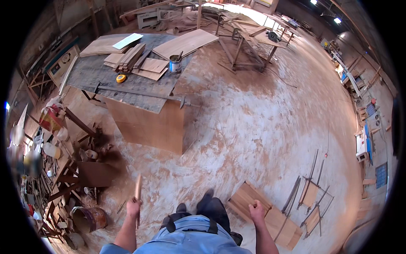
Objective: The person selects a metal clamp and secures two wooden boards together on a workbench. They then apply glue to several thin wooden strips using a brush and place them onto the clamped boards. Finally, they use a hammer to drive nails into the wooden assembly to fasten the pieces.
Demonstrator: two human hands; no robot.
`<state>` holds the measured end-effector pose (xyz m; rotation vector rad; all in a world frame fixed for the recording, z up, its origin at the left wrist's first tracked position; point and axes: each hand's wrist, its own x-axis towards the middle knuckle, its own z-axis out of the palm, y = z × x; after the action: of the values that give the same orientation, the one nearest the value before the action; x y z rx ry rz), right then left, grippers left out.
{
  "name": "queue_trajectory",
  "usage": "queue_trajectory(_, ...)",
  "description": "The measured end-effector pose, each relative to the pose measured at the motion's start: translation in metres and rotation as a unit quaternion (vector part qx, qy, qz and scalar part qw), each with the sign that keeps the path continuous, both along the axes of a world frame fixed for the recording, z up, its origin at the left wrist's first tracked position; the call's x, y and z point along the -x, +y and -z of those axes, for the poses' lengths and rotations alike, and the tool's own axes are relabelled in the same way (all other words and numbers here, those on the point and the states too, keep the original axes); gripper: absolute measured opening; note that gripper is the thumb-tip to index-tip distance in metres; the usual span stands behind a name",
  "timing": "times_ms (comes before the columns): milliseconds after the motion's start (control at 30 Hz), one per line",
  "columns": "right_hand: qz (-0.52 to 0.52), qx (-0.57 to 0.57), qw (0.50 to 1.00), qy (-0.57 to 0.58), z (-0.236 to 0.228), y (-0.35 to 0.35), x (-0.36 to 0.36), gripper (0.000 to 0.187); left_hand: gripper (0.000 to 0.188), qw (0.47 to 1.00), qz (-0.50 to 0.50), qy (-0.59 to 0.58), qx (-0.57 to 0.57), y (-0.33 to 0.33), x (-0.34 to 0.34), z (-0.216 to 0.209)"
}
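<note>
My left hand (133,207) is closed around a narrow wooden strip (138,186), which points away from me. To my right, my right hand (256,211) is curled closed; whatever it may hold is hidden. Behind and below that hand are wooden panels (284,230) lying low near my feet. I cannot tell whether the hand touches them.
Ahead stands a worktable (95,76) with boards, a tape measure (121,78), a paint can (175,64) and a long bar clamp (139,92). A wooden panel (148,127) leans upright against it. Clamps (311,190) lie right; a bucket (89,219) stands left.
</note>
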<state>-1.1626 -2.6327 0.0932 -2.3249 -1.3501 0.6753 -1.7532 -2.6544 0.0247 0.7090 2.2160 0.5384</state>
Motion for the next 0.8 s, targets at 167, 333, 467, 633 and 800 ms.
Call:
queue_trajectory(167,-0.078,0.024,0.995,-0.053,0.022,0.172,-0.07,0.035,0.012,0.985,-0.131,-0.028,-0.109,0.124,-0.013,-0.002)
queue_trajectory(333,-0.208,-0.07,0.971,-0.091,0.012,0.402,-0.096,0.033,0.019,0.949,-0.306,0.034,-0.073,0.141,-0.035,-0.001)
queue_trajectory(467,-0.344,-0.166,0.917,-0.115,-0.026,0.606,-0.069,0.04,0.019,0.899,-0.432,0.037,-0.058,0.145,-0.084,-0.025)
queue_trajectory(633,-0.425,-0.242,0.854,-0.179,-0.097,0.818,-0.003,0.05,0.023,0.841,-0.524,0.129,-0.041,0.166,-0.141,0.007)
queue_trajectory(800,-0.488,-0.252,0.809,-0.21,-0.108,0.96,0.039,0.054,0.032,0.79,-0.602,0.114,-0.007,0.217,-0.213,0.023)
